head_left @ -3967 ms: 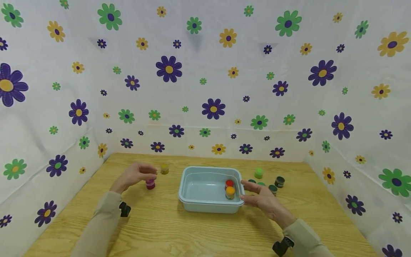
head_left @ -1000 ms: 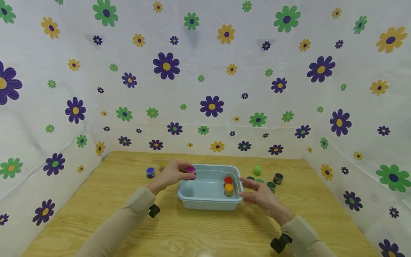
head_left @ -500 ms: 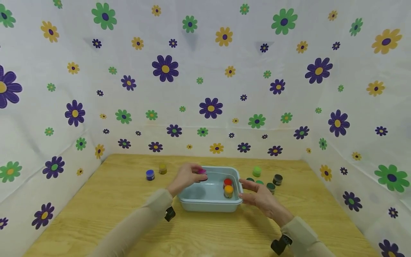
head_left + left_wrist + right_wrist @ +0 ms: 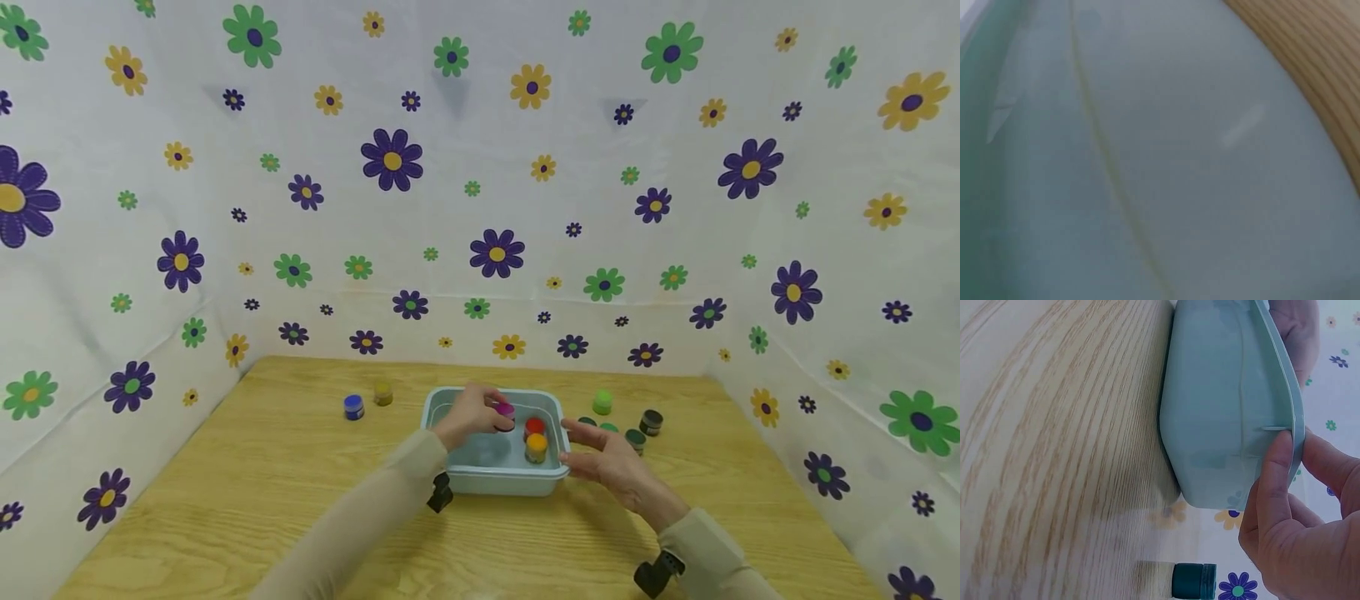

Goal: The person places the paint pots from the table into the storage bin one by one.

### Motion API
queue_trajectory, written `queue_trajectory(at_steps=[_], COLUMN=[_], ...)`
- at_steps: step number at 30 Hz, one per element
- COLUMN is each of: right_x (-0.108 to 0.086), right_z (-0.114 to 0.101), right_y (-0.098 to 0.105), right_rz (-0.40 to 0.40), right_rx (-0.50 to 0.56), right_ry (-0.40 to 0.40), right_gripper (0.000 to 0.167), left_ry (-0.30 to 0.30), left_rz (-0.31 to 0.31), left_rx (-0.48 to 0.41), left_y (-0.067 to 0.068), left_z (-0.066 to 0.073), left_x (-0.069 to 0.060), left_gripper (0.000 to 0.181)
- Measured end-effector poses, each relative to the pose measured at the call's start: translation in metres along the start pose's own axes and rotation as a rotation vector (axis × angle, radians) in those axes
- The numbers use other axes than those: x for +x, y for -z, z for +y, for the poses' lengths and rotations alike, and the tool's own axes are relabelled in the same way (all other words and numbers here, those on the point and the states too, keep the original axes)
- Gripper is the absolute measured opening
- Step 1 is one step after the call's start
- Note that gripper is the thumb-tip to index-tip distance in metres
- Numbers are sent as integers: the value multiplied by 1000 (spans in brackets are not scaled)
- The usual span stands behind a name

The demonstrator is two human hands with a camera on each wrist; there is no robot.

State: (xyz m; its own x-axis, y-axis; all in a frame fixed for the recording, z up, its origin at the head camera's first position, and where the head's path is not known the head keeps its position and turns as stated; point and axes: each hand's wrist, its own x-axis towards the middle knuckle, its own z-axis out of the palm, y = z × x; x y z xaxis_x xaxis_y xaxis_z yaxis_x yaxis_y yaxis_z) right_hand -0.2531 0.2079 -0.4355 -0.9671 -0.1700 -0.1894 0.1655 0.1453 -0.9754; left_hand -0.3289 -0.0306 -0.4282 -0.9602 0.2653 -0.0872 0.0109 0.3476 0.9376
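Observation:
My left hand (image 4: 471, 414) pinches a small magenta-topped paint jar (image 4: 505, 414) over the inside of a pale blue plastic tub (image 4: 487, 481). Whether the jar touches the tub's floor I cannot tell. A red paint jar (image 4: 535, 428) and an orange one (image 4: 536, 449) stand inside the tub near its right end. My right hand (image 4: 1297, 512) holds the tub's right rim, fingers beneath the edge and thumb at its top. In the left wrist view the tub's outer wall (image 4: 1179, 156) fills most of the picture, and no hand shows.
Left of the tub stand a blue jar (image 4: 354, 407) and a yellow jar (image 4: 383, 392) on the wooden table (image 4: 480, 550). To its right are a light green jar (image 4: 602, 402), a black one (image 4: 652, 422) and several dark green or green ones. Flower-patterned cloth surrounds the table.
My left hand has taken the magenta jar from the table's left side and carried it rightward over the tub. A blue jar once hidden is now visible. The right hand stays at the rim.

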Motion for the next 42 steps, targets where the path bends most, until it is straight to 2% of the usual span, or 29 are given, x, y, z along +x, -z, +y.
queue_trajectory(at_steps=[7,16,18,25,31,42], right_x=[0,0,0,0,1,0], right_z=[-1,-2,-1,-1,-3,-4], right_y=[1,1,1,2,2,1], right_rz=[-5,-18,-16,-30,-44,-48], right_rx=[-12,-16,-21,-19,-28,-29], right_ry=[6,3,3,11,12,2], right_gripper=[68,69,69,68,69,68], left_ry=[43,-15,-11,47,74,26], left_rz=[25,46,36,-8,20,61], left_rx=[-10,196,195,105,97,246], left_y=[-13,-18,-18,-15,-15,-19], left_z=[2,-3,-5,1,2,-6], left_x=[8,20,20,12,11,14], left_gripper=[27,33,34,33,34,32])
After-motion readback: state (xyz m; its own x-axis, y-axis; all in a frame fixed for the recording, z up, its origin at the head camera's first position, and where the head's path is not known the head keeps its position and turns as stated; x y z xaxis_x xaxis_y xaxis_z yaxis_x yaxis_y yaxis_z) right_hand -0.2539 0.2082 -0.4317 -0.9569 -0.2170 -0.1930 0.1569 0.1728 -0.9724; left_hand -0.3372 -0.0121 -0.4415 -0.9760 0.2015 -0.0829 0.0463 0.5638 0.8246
